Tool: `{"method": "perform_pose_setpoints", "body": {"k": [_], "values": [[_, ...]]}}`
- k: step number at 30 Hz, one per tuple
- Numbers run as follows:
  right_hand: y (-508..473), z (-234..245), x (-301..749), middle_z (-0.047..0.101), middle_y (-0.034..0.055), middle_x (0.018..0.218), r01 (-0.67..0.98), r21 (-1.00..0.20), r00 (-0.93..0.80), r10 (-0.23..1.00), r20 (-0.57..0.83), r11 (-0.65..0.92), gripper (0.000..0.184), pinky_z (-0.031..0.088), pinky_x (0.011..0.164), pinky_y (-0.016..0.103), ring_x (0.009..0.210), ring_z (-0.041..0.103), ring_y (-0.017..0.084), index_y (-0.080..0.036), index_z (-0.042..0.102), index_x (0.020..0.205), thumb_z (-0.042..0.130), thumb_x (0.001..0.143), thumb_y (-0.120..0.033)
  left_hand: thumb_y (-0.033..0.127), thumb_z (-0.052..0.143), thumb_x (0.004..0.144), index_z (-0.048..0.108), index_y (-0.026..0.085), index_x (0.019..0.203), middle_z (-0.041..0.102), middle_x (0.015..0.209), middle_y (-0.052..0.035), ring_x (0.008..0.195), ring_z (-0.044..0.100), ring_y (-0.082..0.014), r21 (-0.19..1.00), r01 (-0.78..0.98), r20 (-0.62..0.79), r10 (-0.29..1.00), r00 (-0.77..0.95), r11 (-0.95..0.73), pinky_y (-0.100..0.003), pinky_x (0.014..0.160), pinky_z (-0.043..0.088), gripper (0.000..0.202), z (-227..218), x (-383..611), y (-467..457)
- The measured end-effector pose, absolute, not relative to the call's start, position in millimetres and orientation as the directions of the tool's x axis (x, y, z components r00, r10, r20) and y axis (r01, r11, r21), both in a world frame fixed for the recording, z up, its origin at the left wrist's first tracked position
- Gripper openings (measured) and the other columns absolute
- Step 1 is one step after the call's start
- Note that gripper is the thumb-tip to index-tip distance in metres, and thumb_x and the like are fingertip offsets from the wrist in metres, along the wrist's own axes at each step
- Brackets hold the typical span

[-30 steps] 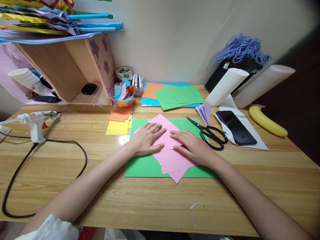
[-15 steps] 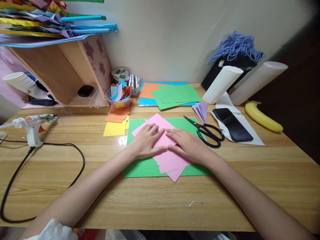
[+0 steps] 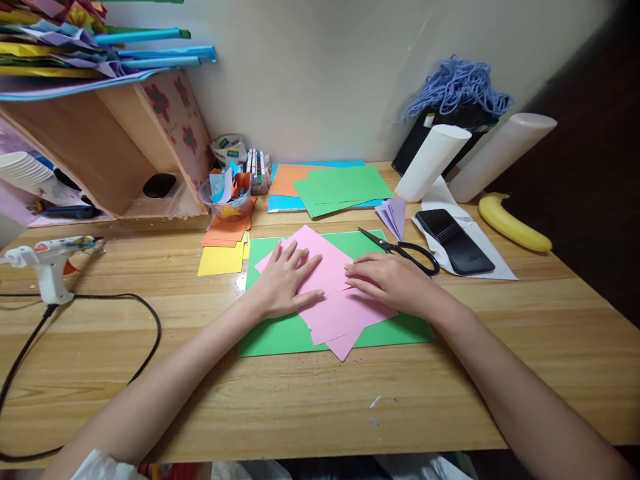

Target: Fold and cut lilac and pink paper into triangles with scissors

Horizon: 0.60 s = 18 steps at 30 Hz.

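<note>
Pink four-cornered paper sheets (image 3: 333,317) lie overlapped near the middle of the wooden tabletop (image 3: 300,413), set back from its front edge. They rest on a large green rectangular paper sheet (image 3: 270,337). The top sheet points one corner towards the tabletop's back edge; the lowest projects a corner past the green sheet's front edge. The left border of the sheet between them shows a small irregular notch.

The left hand (image 3: 283,283) lies palm down on the left part of the pink sheets, fingers spread wide, gripping nothing. The right hand (image 3: 393,280) rests at their right side, fingers lightly curled and thumb slightly apart from them; whether it pinches an edge cannot be told. Metal scissors with black looped handles (image 3: 387,247) lie just beyond it, towards the tabletop's back right corner.

Assessment of handling: the pink sheets appear very light and flexible, moderately crisp, and liable to crease or tear, chiefly at the notch. Loose layers are likely to slide over one another under sideways pressure. Recommended hold: a fingertip pinch at the projecting front corner or a free edge, flat pressure elsewhere.
</note>
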State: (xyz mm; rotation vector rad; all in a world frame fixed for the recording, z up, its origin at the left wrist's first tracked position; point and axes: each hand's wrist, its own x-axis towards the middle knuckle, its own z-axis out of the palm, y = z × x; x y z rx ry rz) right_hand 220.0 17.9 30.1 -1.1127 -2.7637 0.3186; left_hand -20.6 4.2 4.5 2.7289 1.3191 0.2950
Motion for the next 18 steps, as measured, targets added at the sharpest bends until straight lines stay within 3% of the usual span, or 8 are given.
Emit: {"method": "perform_pose_setpoints", "body": {"k": [8,14,18], "values": [[17,40,241,0.068,0.0030,0.104,0.725,-0.278,-0.665,0.746,-0.045,0.630,0.033,0.047,0.082,0.038,0.096,0.062,0.024,-0.030,0.067,0.105,0.042,0.087,-0.042,0.061,0.036,0.081,0.033,0.027,0.134,0.045,0.124,-0.0091,0.126,0.029,-0.0359,0.172,0.777,0.146,0.796,0.588,-0.605,-0.064,0.102,0.011,0.063,3,-22,5],[18,41,259,0.069,-0.0041,0.101,0.748,-0.358,-0.635,0.759,-0.143,0.558,0.030,0.049,0.071,0.033,0.094,0.064,0.024,-0.035,0.070,0.095,0.043,0.086,-0.044,0.057,0.036,0.083,0.035,0.034,0.133,0.046,0.124,-0.0060,0.126,0.028,-0.0348,0.182,0.798,0.145,0.818,0.557,-0.575,-0.066,0.102,0.005,0.055,3,-24,6],[16,44,262,0.072,-0.0037,0.092,0.779,-0.375,-0.591,0.789,-0.167,0.503,0.030,0.047,0.061,0.031,0.079,0.067,0.023,-0.034,0.072,0.087,0.044,0.085,-0.044,0.058,0.034,0.084,0.037,0.030,0.131,0.044,0.125,-0.0077,0.125,0.031,-0.0336,0.174,0.832,0.164,0.849,0.502,-0.526,-0.065,0.102,0.002,0.055,2,-24,6]]}}
